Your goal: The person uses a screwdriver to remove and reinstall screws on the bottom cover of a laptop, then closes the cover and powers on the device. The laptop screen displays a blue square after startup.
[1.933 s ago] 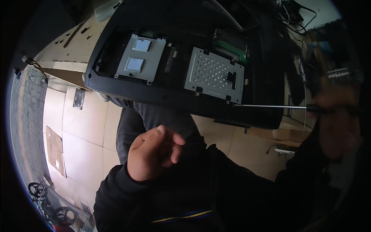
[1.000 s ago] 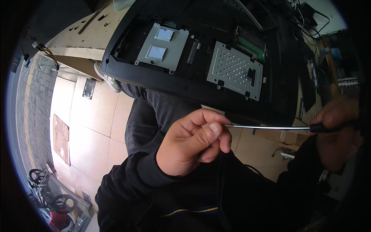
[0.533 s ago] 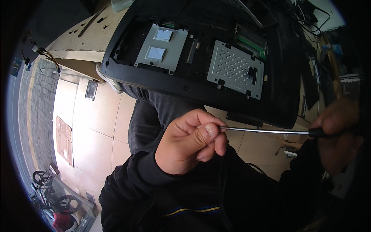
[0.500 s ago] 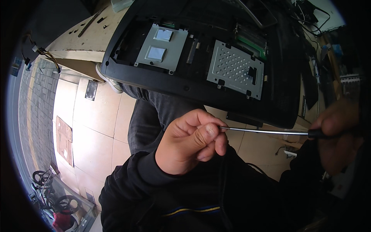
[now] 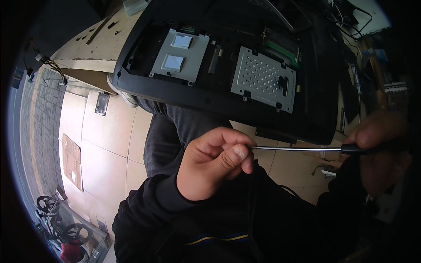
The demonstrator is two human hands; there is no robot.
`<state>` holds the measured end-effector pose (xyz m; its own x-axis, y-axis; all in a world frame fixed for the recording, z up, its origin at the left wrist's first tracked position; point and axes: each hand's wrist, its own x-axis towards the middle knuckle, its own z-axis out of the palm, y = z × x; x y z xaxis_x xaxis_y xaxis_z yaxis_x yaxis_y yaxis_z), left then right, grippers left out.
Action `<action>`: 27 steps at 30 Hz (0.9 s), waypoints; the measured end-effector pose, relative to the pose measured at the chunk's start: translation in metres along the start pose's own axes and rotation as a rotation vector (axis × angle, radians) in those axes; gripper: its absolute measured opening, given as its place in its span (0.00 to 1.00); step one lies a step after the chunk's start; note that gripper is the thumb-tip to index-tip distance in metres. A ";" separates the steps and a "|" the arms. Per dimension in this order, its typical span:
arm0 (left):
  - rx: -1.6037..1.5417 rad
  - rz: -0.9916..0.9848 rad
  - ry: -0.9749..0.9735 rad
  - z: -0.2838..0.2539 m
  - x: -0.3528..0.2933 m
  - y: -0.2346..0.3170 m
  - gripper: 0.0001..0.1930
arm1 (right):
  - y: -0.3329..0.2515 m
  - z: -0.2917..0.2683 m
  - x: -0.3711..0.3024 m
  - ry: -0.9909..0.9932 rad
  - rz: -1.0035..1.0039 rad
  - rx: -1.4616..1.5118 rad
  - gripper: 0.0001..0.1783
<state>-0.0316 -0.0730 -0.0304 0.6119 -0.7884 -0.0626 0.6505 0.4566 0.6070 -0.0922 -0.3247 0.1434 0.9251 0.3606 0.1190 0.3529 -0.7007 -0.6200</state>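
Observation:
My right hand [image 5: 379, 142], in shadow at the right, is closed round the black handle of a screwdriver [image 5: 302, 149]. Its long metal shaft points left, and my left hand [image 5: 215, 162] pinches the tip between thumb and fingers. Those fingers hide the tip, so whether a small screw sits there cannot be made out. Beyond my hands lies a large black laptop [image 5: 208, 101], underside up with its bays uncovered. A silver metal plate [image 5: 193, 65] with two shiny pads sits in its left bay, and a perforated metal drive bracket [image 5: 263, 79] in the right one.
At the far left, a worktable [image 5: 83, 55] carries a dark thin rod and several small dark pieces. Cables [image 5: 52, 65] hang by its edge. A dark flat device [image 5: 287, 15] lies across the laptop's far side. On the tiled floor is a cardboard piece [image 5: 72, 162].
The screwdriver and my right hand have shifted slightly left. The left hand keeps its pinch on the tip, its lower fingers curled in a little more. The laptop appears marginally further left.

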 end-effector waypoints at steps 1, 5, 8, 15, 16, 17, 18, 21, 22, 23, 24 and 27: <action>0.011 -0.016 0.001 0.001 -0.001 0.001 0.15 | -0.002 -0.001 -0.001 -0.016 0.027 -0.029 0.10; -0.044 -0.111 -0.010 -0.003 0.000 0.005 0.25 | 0.008 -0.040 -0.024 -0.250 0.112 -0.022 0.09; -0.055 -0.150 0.023 -0.005 0.002 0.002 0.28 | 0.003 -0.027 -0.012 -0.113 0.023 -0.074 0.08; 0.021 -0.229 0.169 -0.004 0.001 0.001 0.26 | 0.019 -0.025 -0.018 0.148 0.048 0.040 0.13; -0.002 -0.223 0.144 -0.006 0.000 0.001 0.25 | 0.019 -0.024 -0.019 0.181 0.055 0.021 0.13; -0.021 -0.222 0.119 -0.008 -0.001 0.001 0.25 | 0.021 -0.025 -0.020 0.180 0.029 -0.008 0.13; -0.034 -0.224 0.110 -0.009 0.000 0.000 0.25 | 0.023 -0.027 -0.021 0.178 0.004 -0.038 0.14; -0.017 -0.237 0.095 -0.011 0.000 0.000 0.25 | 0.036 -0.022 -0.012 0.181 -0.168 -0.043 0.22; -0.016 -0.238 0.098 -0.010 0.001 0.000 0.25 | 0.039 -0.020 -0.010 0.180 -0.218 -0.038 0.25; -0.014 -0.237 0.104 -0.010 0.000 0.000 0.25 | 0.041 -0.019 -0.010 0.170 -0.225 -0.045 0.27; -0.013 -0.236 0.110 -0.010 0.000 0.000 0.25 | 0.042 -0.019 -0.009 0.159 -0.226 -0.049 0.28; -0.045 -0.237 0.094 -0.013 -0.001 0.000 0.25 | 0.044 -0.020 -0.006 0.132 -0.228 -0.047 0.30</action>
<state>-0.0263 -0.0668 -0.0405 0.4777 -0.8350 -0.2732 0.7988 0.2833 0.5308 -0.0798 -0.3704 0.1305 0.8303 0.4311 0.3532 0.5573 -0.6397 -0.5294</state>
